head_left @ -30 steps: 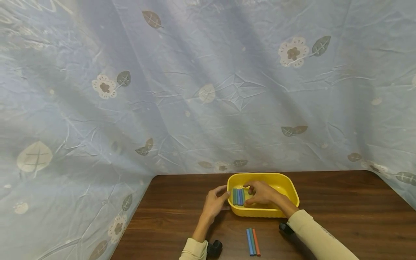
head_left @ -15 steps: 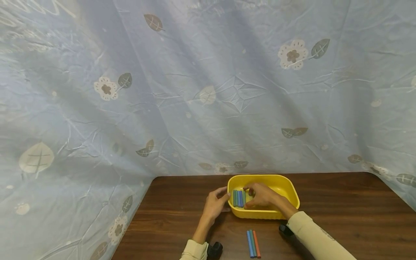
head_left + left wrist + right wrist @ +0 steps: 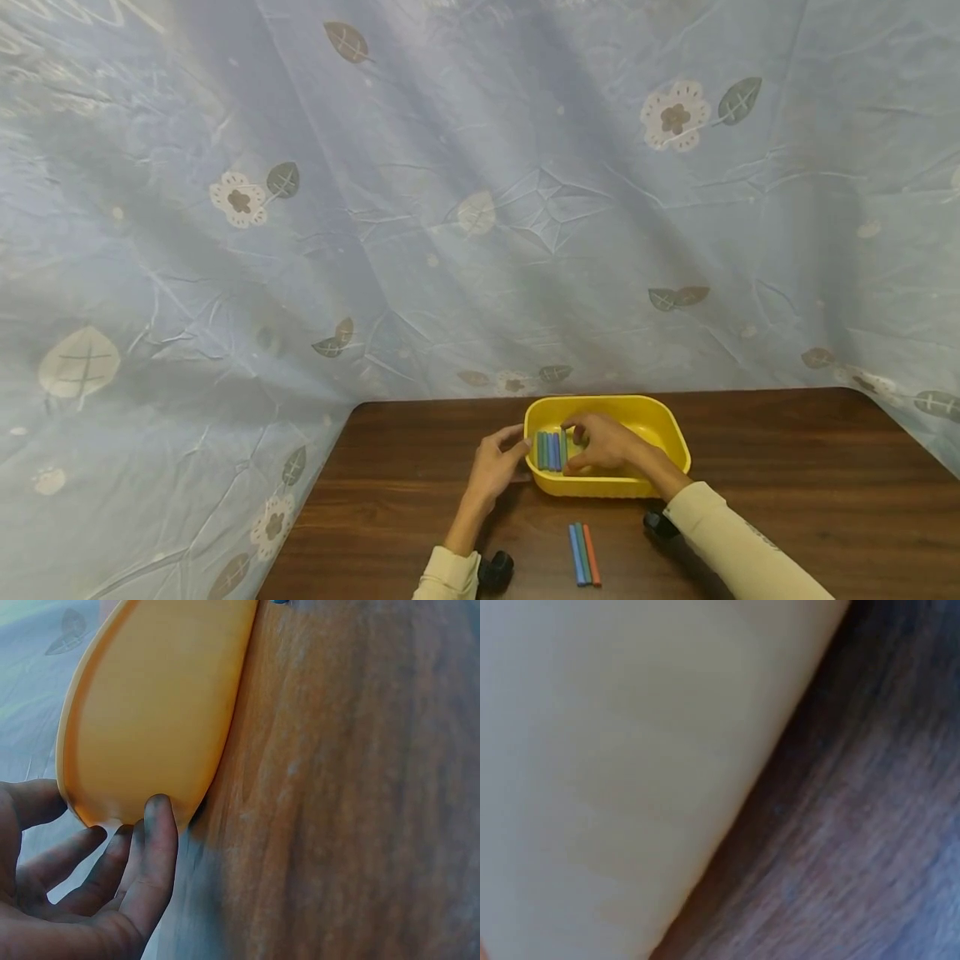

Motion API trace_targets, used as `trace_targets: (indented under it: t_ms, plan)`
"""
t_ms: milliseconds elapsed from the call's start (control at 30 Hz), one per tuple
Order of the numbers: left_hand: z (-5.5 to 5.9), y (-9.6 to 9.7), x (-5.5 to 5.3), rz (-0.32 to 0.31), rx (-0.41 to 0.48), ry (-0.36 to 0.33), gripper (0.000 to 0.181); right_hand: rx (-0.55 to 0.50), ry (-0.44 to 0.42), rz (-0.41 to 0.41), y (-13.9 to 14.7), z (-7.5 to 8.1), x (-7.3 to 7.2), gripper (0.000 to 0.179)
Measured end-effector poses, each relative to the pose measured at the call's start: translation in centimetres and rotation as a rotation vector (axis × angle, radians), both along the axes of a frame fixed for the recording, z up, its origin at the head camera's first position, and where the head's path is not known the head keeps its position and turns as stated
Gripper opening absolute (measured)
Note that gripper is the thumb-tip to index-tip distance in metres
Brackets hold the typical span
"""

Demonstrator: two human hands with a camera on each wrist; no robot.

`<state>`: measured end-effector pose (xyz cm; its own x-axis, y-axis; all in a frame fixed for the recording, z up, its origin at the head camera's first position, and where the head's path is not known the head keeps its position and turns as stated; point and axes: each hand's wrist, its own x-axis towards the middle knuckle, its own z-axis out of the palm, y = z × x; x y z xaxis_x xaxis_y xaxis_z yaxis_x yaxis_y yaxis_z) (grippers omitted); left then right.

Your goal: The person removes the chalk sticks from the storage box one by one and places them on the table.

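Observation:
A yellow plastic tray (image 3: 607,488) stands on the table in the head view. At its left end my left hand (image 3: 492,471) grips the rim; the left wrist view shows the fingers (image 3: 154,855) bent against the tray's outer wall. My right hand (image 3: 604,442) reaches inside, its thumb and index finger pinching a green chalk-like stick (image 3: 564,452) by its two ends. Several blue and green sticks (image 3: 547,451) lie side by side just left of it. The right wrist view shows only the blurred tray wall (image 3: 652,765) and tabletop, with the right hand's fingers hidden.
Two blue-toned sticks (image 3: 578,554) and a red stick (image 3: 592,554) lie in front of the tray on the dark wooden table (image 3: 787,467). A pale blue printed curtain (image 3: 480,275) hangs behind and to the left.
Both hands keep their places at the tray. The green stick between the right fingertips sits about where it was; the head view has only shifted slightly.

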<state>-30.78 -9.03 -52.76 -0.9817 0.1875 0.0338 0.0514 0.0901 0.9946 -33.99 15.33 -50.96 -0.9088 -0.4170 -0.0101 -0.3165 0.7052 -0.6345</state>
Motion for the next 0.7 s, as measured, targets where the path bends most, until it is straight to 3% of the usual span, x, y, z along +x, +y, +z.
trace_targets:
  t_ms: [367, 533, 700]
  plan:
    - [0.0, 0.0, -0.1, -0.004, 0.002, 0.001, 0.048, -0.019, 0.019, 0.008, 0.6, 2.0, 1.0, 0.078]
    - [-0.1, 0.0, -0.2, -0.001, 0.0, 0.006, 0.048, -0.038, 0.054, 0.045, 0.8, 2.9, 2.0, 0.077]
    - [-0.1, 0.1, -0.1, 0.002, -0.002, 0.005, 0.049, -0.049, 0.055, 0.029, 0.7, 3.5, 3.3, 0.077]
